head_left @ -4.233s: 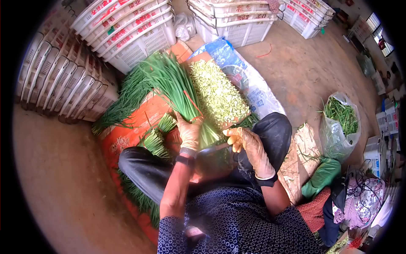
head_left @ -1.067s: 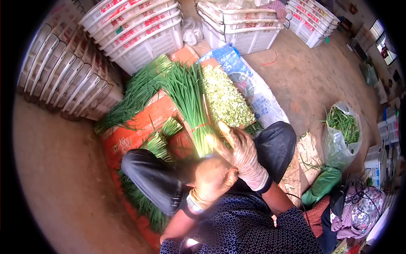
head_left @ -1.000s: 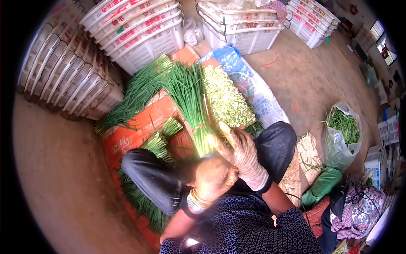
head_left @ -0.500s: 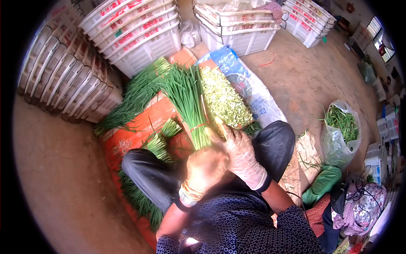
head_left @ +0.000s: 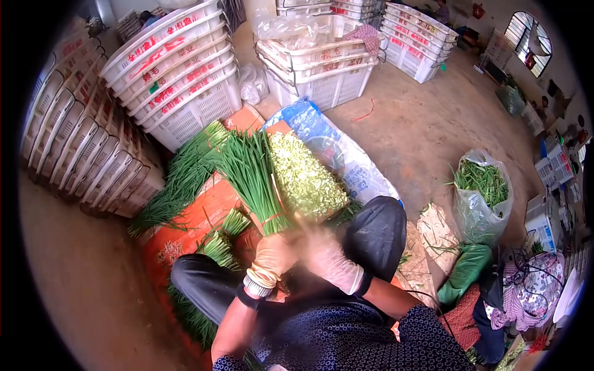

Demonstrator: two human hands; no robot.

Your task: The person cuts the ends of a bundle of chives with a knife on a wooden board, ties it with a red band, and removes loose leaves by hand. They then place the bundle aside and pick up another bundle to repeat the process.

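Observation:
My gloved left hand (head_left: 272, 256) is closed round the lower end of a green stalk bunch (head_left: 255, 185), which has a red band near that end. Beside it, my gloved right hand (head_left: 325, 253) is smeared by motion, so its fingers cannot be made out. The bunch's long tips point away from me. Just right of the bunch lies a heap of chopped pale-green pieces (head_left: 306, 176). More green stalks (head_left: 185, 170) lie to the left, and bundled stalks (head_left: 218, 247) rest beside my left knee.
Stacked white crates (head_left: 185, 80) and brownish crates (head_left: 93, 148) stand at the left. Another crate stack (head_left: 322, 80) is ahead. A clear bag of greens (head_left: 482, 191) and a green bag (head_left: 464, 272) are at the right. A blue and white sack (head_left: 365, 170) lies beyond the heap.
The view has shifted, showing more of the room ahead. My left hand is now at the bunch's lower end, and my right hand has moved from beside the red band and blurs.

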